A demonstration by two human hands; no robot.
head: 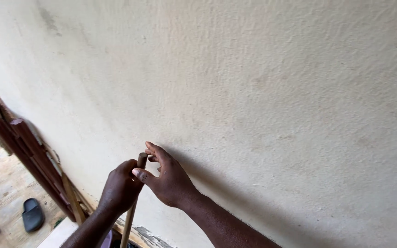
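A thin brown wooden stick (129, 220) stands nearly upright close to a cream plastered wall (263, 92). My left hand (120, 188) is wrapped around the stick just below its top end. My right hand (168, 177) sits at the stick's tip, thumb against it and fingers loosely spread toward the wall. The stick's lower end runs out of view at the bottom edge.
Dark red-brown wooden boards (28, 156) lean against the wall at the left. Two dark slippers (32, 213) lie on the tan floor at the lower left. Chipped paint shows along the wall's base (148, 236).
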